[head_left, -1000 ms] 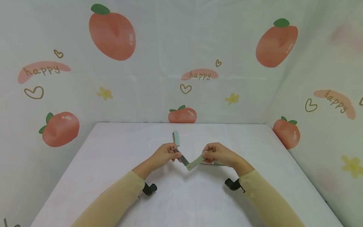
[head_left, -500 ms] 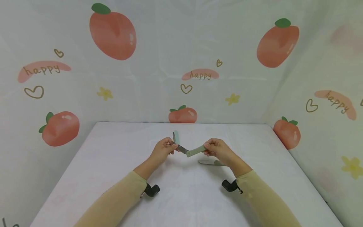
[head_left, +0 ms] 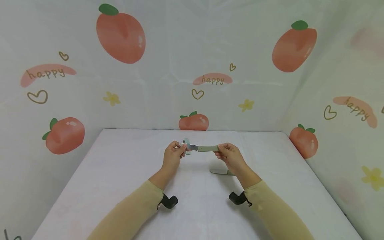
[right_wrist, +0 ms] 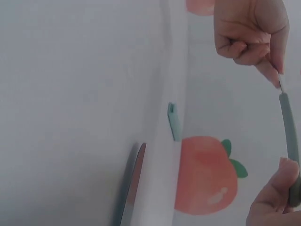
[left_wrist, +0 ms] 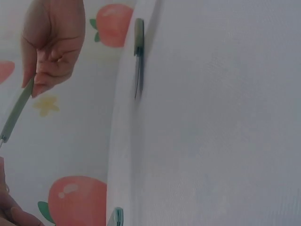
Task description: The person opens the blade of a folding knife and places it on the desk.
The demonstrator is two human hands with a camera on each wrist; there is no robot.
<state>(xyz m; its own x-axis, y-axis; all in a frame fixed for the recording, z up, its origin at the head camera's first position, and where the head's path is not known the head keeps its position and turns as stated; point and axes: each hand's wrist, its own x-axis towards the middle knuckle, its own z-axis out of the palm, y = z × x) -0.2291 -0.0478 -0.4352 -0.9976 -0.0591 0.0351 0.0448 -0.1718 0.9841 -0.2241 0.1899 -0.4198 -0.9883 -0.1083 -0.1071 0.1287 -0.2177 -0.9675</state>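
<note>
A folding knife (head_left: 208, 148) with a sage-green handle is held raised above the table in both hands, its blade extended in line with the handle. My left hand (head_left: 174, 154) pinches the metal blade, also visible in the right wrist view. With thumb and fingers, my right hand (head_left: 230, 156) grips the far end of the handle. Below, near the right hand, a second green-handled knife (head_left: 219, 171) lies on the table. A pale teal piece (right_wrist: 174, 122), which looks like a folded strip, rests farther back; in the head view the raised knife and left fingers partly cover it.
The white table (head_left: 192, 206) ends at a back edge against a patterned cloth wall (head_left: 156, 100). Black wrist cameras (head_left: 169, 201) hang from both sleeves. The exposed blade of the lying knife points left.
Both hands have risen, lifting the folding knife. Its blade and handle have swung from a V shape into a straight line. The lying knife has become more visible.
</note>
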